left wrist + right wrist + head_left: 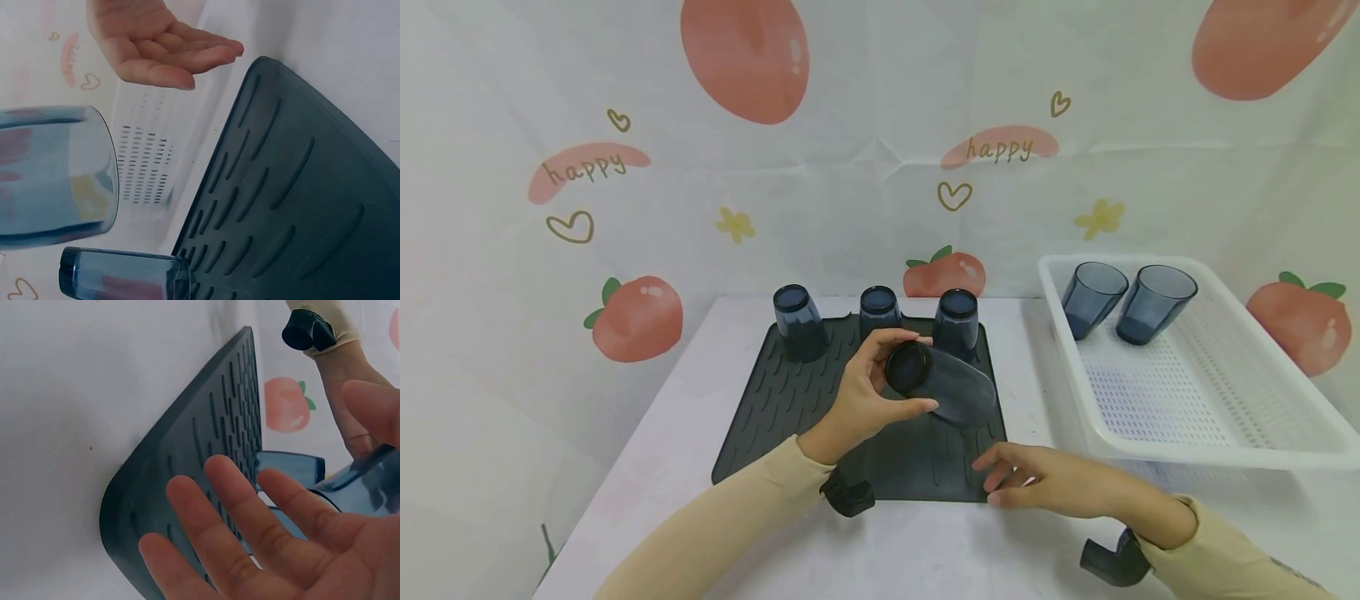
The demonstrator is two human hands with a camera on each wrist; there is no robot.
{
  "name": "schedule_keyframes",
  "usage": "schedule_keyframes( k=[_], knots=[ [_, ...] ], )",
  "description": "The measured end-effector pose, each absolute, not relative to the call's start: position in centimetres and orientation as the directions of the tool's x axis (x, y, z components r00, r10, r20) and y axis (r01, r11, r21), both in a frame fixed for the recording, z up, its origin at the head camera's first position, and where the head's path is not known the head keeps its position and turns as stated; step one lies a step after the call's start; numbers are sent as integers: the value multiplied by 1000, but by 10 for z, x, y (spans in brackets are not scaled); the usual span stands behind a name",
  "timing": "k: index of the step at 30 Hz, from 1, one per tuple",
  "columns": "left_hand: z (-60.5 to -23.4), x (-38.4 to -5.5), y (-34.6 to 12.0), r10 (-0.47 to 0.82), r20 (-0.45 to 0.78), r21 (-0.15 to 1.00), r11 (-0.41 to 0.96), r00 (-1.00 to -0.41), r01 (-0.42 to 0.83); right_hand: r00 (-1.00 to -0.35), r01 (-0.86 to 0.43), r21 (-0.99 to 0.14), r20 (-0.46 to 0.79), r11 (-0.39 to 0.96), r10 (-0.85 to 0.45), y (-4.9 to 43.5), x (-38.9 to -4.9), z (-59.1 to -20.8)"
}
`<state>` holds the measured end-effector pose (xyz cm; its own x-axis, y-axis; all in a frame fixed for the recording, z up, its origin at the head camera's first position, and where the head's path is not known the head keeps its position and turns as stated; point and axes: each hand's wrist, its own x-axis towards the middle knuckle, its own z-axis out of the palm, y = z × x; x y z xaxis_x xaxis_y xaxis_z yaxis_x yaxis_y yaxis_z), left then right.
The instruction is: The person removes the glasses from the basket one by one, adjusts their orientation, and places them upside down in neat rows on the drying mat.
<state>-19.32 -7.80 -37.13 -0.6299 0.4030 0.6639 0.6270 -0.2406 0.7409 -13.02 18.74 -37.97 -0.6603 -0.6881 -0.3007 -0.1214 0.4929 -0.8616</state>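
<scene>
My left hand (pixel 865 392) grips a blue-tinted drinking glass (pixel 958 387) above the dark ribbed drying mat (pixel 775 400). The glass lies tilted on its side, its thick base at the fingers and its mouth pointing right and a little down. In the left wrist view the mouth end of that glass (pixel 56 175) fills the left edge. By the mat's front right corner my right hand (pixel 1045 479) hovers with relaxed fingers and holds nothing. Its fingers (pixel 237 481) are spread in the right wrist view.
Three upside-down glasses stand along the mat's back edge: a left one (pixel 800 325), a middle one (pixel 880 308) and a right one (pixel 957 321). On the right, a white perforated basket (pixel 1210 458) holds two glasses leaning at its back left. A printed cloth (pixel 865 183) hangs behind.
</scene>
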Motion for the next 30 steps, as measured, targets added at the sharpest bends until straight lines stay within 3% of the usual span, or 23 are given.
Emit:
schedule_keyframes(
  k=[8, 16, 30],
  knots=[
    [-370, -193, -79, 447, 639, 757, -220, -626, 615, -660, -132, -863, -291, 488, -693, 189, -130, -380],
    [-368, -189, -80, 463, 566, 809, -148, -683, 569, -663, -154, -861, -273, 484, -697, 191, -131, -384],
    [-375, -191, -90, 375, 528, 823, -6, -762, 568, -673, -131, -858, -290, 496, -680, 193, -129, -382]
  ],
)
